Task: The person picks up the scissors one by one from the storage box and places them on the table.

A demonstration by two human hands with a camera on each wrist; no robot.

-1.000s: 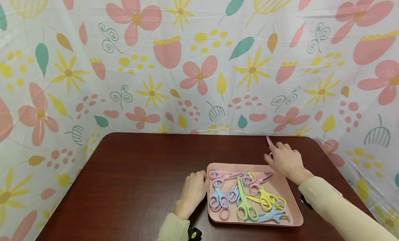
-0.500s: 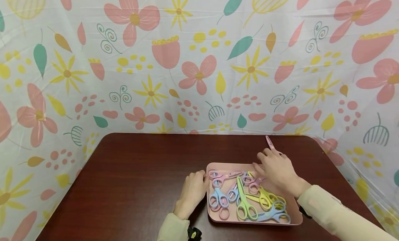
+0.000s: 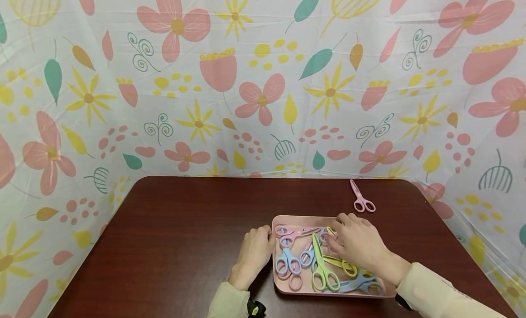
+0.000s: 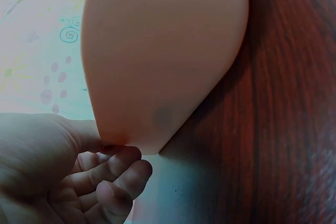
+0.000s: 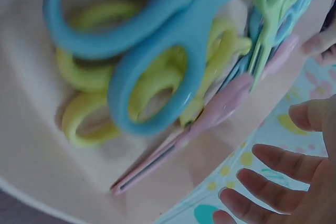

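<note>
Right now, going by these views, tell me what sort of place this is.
Probably an indoor craft or filming corner, though the room beyond is hidden: a floral sheet hangs behind a dark table, on which sits a tray of scissors.

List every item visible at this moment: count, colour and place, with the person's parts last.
Patterned cloth: one, white with pink, yellow and green motifs, behind the table
Table: one, dark reddish brown, under the tray
Tray: one, pink, on the table
Loose scissors: one, pink, beyond the tray
Tray scissors: one green, at least three pink, three blue, two yellow; overlapping, exact total unclear
Sleeves: two, cream, forearms
Wrist pieces: two, black, wrists
Left hand: one, bare, pinching the tray's edge
Right hand: one, bare, above the tray
</note>
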